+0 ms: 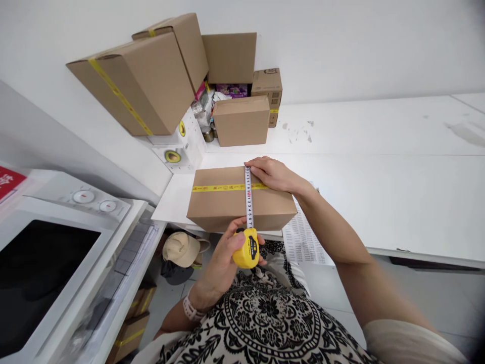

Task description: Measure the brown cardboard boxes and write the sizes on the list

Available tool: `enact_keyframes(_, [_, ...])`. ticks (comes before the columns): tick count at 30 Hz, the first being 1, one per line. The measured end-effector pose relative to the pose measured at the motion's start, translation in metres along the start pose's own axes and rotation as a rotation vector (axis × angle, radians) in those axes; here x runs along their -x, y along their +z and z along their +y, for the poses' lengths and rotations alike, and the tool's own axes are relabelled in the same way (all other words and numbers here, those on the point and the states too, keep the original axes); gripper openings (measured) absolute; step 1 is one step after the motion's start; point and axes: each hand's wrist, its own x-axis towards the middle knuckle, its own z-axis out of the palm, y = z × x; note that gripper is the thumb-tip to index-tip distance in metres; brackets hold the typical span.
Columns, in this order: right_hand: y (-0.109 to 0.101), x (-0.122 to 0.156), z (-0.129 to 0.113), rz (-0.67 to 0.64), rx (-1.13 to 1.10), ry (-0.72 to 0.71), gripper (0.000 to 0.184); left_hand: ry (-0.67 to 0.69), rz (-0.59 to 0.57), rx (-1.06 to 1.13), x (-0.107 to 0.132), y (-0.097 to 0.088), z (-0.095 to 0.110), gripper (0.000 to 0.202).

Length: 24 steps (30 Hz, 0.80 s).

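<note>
A sealed cardboard box [220,199] with yellow tape along its top lies at the near edge of the white table [379,167]. My left hand [222,258] is closed round a yellow tape measure [246,247] at the box's near side. Its white blade [248,194] runs straight across the box top. My right hand [275,174] rests on the far edge of the box, fingers pressed on the blade's end.
Several cardboard boxes [151,76] are stacked against the wall at the table's far left, with a smaller brown box [241,120] in front. A printed sheet [303,237] hangs over the table edge. A white machine [56,253] stands to the left. A beige cap [182,248] lies below.
</note>
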Motion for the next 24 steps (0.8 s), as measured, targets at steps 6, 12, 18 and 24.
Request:
enact_keyframes(6, [0.002, -0.001, 0.003, 0.036, -0.025, -0.006, 0.041, 0.003, -0.001, -0.002, -0.001, 0.001, 0.001, 0.049])
enact_keyframes(12, [-0.008, 0.012, -0.015, 0.332, -0.331, 0.011, 0.024, 0.008, -0.058, -0.087, 0.0, -0.005, -0.002, 0.042])
enact_keyframes(18, [-0.046, 0.093, -0.056, 0.67, -0.519, 0.047, 0.015, -0.089, -0.297, -0.415, 0.007, -0.012, 0.0, 0.045])
enact_keyframes(24, [-0.021, 0.178, -0.072, 0.791, -0.479, 0.12, 0.034, -0.179, -0.413, -0.589, -0.014, -0.01, -0.006, 0.086])
